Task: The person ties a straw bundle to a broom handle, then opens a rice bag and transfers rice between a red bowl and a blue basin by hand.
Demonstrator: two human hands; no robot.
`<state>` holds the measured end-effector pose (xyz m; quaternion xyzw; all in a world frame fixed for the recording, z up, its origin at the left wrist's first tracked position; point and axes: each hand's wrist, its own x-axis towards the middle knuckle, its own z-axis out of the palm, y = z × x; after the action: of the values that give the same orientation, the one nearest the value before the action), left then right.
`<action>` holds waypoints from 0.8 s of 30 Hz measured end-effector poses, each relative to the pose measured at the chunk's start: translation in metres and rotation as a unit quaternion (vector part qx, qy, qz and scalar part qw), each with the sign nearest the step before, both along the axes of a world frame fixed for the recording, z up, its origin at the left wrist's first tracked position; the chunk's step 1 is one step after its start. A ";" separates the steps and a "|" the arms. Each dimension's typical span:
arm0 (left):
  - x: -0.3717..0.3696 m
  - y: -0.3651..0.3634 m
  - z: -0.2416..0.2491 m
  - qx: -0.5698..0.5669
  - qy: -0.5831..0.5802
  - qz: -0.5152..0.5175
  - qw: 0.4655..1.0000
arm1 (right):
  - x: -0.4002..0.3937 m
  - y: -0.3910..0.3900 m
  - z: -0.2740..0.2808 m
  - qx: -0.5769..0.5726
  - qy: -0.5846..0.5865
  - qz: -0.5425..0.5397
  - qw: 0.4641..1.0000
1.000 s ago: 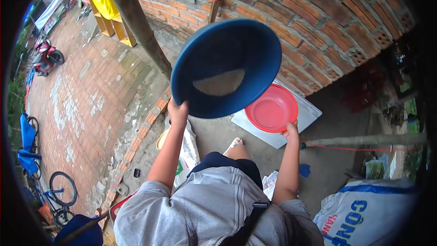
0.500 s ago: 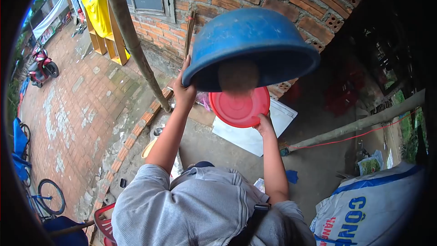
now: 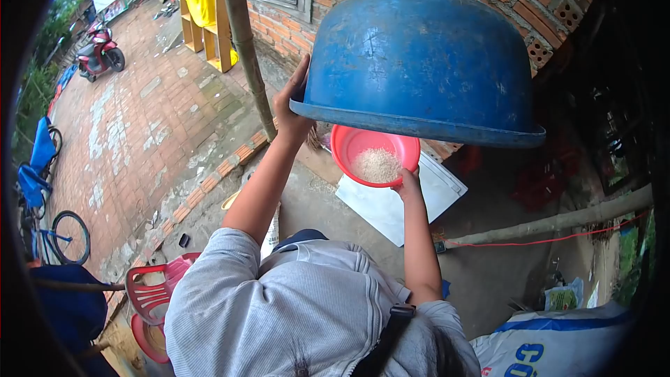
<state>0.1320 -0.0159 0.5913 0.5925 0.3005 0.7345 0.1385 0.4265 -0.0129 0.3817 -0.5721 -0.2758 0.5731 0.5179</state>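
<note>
Near a brown bamboo pole (image 3: 248, 42), the left grip (image 3: 293, 108) clasps a mouth-down round blue plastic basin (image 3: 419, 63), the right grip (image 3: 410, 183) a red plastic bowl (image 3: 359, 141).

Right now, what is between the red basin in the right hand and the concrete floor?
A flat white panel lies beneath the red basin, over the floor; the head view shows it, partly hidden.

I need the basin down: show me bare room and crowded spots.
The white board looks bare past the red bowl. Concrete is mostly bare between the pole and white sack, paving between the motorbike and brick edging. Crowded: lower left, around the red chair and dark blue object.
</note>
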 end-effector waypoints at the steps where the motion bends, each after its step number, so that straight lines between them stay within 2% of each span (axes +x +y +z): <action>1: -0.003 -0.002 0.002 0.016 0.004 0.032 0.999 | -0.005 0.002 -0.001 0.001 0.000 0.009 1.000; 3: -0.011 -0.010 0.005 0.030 0.008 0.075 0.997 | -0.015 0.006 -0.004 -0.004 0.037 0.024 0.999; 6: -0.029 -0.018 -0.002 -0.040 -0.025 0.154 0.987 | -0.025 0.011 -0.004 -0.011 0.046 0.013 0.999; 7: -0.033 -0.022 -0.001 -0.016 -0.059 0.169 0.984 | -0.026 0.013 -0.006 -0.009 0.045 0.020 0.999; 9: -0.065 -0.022 -0.032 -0.120 -0.058 0.226 0.965 | -0.017 0.023 -0.023 0.061 0.111 -0.023 0.992; 10: -0.080 -0.024 -0.046 -0.159 -0.104 0.222 0.956 | -0.010 0.027 -0.031 0.043 0.173 -0.060 0.982; 11: -0.094 -0.027 -0.059 -0.200 -0.147 0.215 0.944 | -0.011 0.028 -0.025 0.045 0.176 -0.067 0.981; 13: -0.120 -0.038 -0.082 -0.221 -0.191 0.168 0.942 | -0.016 0.021 -0.009 -0.040 0.113 -0.256 0.959; 14: -0.128 -0.043 -0.095 -0.250 -0.211 0.164 0.931 | -0.009 0.018 -0.015 -0.022 0.065 -0.207 0.976; 15: -0.136 -0.049 -0.105 -0.278 -0.231 0.161 0.918 | -0.015 0.008 0.009 -0.042 0.004 -0.179 0.983; 16: -0.141 -0.057 -0.112 -0.348 -0.250 0.150 0.891 | -0.008 0.006 0.010 -0.032 -0.016 -0.115 0.993; 17: -0.150 -0.064 -0.125 -0.349 -0.250 0.149 0.891 | 0.004 0.005 0.010 -0.021 -0.036 -0.049 0.998; 19: -0.164 -0.071 -0.159 -0.480 -0.349 0.074 0.801 | 0.033 0.008 -0.015 -0.026 -0.026 -0.026 0.999; 21: -0.162 -0.083 -0.177 -0.486 -0.453 0.059 0.745 | 0.056 0.008 -0.039 -0.029 0.149 -0.056 0.987; 22: -0.170 -0.085 -0.206 -0.477 -0.486 0.034 0.732 | 0.053 0.007 -0.034 -0.028 0.148 -0.057 0.987; 24: -0.181 -0.097 -0.243 -0.481 -0.514 0.016 0.710 | 0.040 -0.002 -0.013 -0.028 0.102 -0.270 0.957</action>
<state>-0.0492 -0.1131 0.3481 -0.0283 0.5049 0.6835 0.5264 0.4663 -0.0146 0.3682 -0.5782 -0.0409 0.4742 0.6627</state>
